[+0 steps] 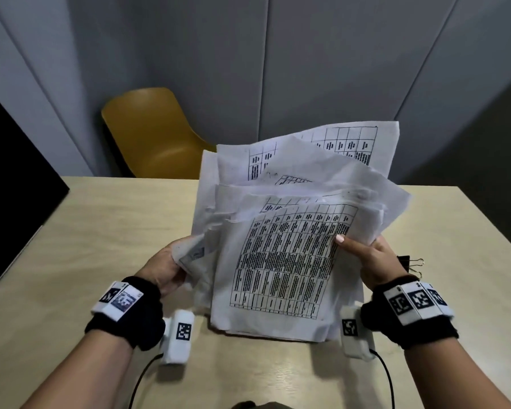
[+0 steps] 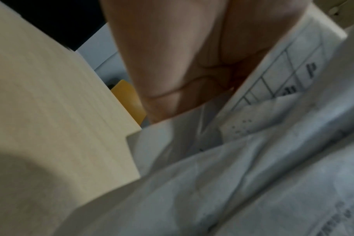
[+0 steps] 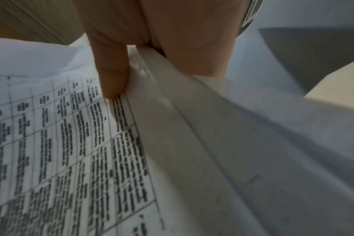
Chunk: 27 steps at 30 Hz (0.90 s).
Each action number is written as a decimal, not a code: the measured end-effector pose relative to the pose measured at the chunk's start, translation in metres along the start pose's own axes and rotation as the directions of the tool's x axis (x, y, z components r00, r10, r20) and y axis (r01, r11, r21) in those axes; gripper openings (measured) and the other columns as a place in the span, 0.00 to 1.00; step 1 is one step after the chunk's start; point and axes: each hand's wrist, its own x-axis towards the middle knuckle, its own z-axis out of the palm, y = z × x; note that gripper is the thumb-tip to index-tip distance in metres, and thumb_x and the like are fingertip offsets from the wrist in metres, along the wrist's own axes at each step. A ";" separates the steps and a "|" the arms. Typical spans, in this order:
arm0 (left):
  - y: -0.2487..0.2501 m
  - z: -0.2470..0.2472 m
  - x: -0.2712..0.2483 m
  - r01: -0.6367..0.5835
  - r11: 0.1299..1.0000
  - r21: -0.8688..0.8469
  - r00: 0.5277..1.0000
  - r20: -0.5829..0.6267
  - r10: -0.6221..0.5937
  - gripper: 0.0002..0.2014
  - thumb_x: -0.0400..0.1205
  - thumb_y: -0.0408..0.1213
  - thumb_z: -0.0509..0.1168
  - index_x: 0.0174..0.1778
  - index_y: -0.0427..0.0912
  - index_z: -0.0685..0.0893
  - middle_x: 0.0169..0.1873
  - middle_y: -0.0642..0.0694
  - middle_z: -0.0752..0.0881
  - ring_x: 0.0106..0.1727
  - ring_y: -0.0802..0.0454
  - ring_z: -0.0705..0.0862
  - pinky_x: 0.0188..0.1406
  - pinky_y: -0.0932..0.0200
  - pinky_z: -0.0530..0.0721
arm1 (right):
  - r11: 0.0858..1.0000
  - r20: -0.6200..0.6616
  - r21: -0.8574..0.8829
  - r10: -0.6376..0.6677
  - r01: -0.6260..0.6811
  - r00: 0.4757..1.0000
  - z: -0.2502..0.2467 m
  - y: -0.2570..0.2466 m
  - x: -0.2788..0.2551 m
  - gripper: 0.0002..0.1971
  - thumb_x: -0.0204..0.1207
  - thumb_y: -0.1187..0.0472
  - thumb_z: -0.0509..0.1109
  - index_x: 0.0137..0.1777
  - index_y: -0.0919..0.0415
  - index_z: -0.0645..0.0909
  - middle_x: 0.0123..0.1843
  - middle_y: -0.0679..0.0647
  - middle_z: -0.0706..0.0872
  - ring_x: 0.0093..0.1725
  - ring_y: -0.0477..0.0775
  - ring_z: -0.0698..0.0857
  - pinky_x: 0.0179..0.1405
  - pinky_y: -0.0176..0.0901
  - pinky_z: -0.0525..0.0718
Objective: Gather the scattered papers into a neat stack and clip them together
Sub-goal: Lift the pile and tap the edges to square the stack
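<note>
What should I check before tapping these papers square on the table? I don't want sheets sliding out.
1. Left hand grips the papers at their left edge: ok.
2. Right hand pinches their right edge: ok.
3. Bottom edges rest on the table: ok.
4. Top edges aligned: not ok, fanned and uneven.
5. Binder clip within reach, behind the right hand: ok.
6. Sheets uncreased: not ok, several crumpled.

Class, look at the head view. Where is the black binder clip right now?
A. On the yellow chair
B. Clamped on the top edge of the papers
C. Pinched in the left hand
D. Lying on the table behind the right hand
D: the binder clip lies on the table just behind the right hand, while both hands hold the papers.
</note>
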 end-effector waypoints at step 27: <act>0.071 0.017 -0.015 -0.531 0.555 0.640 0.499 -0.293 0.816 0.13 0.75 0.38 0.69 0.34 0.66 0.85 0.30 0.69 0.86 0.31 0.70 0.80 0.36 0.73 0.79 | 0.990 0.030 -0.129 -0.054 0.058 0.998 -0.002 0.002 -0.005 0.14 0.61 0.64 0.79 0.40 0.62 0.75 0.28 0.52 0.84 0.32 0.49 0.85 0.29 0.32 0.85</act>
